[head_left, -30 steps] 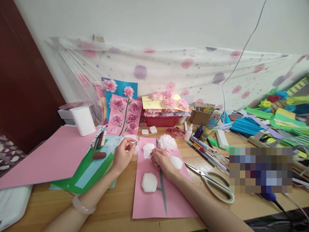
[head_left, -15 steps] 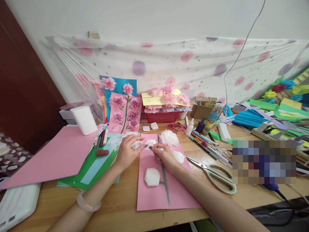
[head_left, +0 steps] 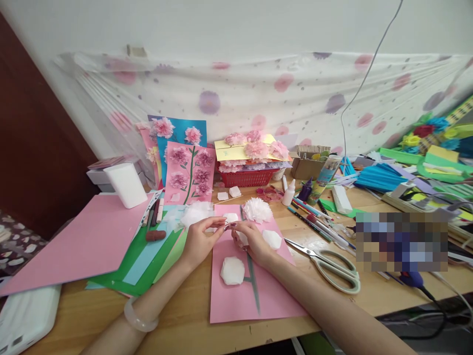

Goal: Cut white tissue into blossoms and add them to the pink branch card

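Over the upper part of a pink sheet, my left hand and my right hand meet at the fingertips. Both are closed in a pinch; what lies between the fingers is too small to make out. A green painted stem runs down the sheet. White paper rounds lie on it, one at the lower left and one right of my right hand. A fluffy white paper flower sits at the sheet's top. White tissue lies behind my left hand.
Open scissors lie to the right, beside pens and a white glue bottle. A red basket with paper flowers stands behind. Green and pink sheets cover the left side. A blurred patch hides part of the right.
My left hand's fingers have closed and come together with my right fingertips. More white tissue shows behind my left hand. The view has shifted slightly.
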Motion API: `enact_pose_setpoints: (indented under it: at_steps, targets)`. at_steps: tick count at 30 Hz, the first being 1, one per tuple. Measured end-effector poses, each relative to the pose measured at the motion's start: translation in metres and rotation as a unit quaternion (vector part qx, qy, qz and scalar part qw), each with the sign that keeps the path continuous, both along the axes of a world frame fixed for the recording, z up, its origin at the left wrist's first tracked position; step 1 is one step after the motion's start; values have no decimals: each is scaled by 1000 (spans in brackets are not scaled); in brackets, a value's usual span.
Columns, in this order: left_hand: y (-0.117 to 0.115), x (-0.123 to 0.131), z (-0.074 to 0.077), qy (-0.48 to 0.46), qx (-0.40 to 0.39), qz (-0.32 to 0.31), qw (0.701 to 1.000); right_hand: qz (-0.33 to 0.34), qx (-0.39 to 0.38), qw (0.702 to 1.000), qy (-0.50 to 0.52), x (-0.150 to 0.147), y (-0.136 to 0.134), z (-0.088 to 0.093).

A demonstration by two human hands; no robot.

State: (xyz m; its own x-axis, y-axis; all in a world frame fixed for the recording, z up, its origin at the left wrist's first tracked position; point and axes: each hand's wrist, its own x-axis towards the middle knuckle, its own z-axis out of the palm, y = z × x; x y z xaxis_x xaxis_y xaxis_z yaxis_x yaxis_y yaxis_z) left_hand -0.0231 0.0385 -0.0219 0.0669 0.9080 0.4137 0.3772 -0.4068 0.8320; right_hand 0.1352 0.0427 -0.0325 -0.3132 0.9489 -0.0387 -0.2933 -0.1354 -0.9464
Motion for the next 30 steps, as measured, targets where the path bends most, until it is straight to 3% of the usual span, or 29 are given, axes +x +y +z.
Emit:
enact_pose_setpoints:
  at_steps: [6, 22, 30]
  targets:
    - [1, -1, 0, -12, -14, 5, 1000, 6, 1, 1000, -4, 1, -1, -2]
    - [0, -3, -3, 13, 67, -9, 998, 5, 15, 1000, -22, 1, -4, 0]
    - [1, -4, -2, -5, 32, -43, 999, -12, 14, 999, -39, 1, -3, 0]
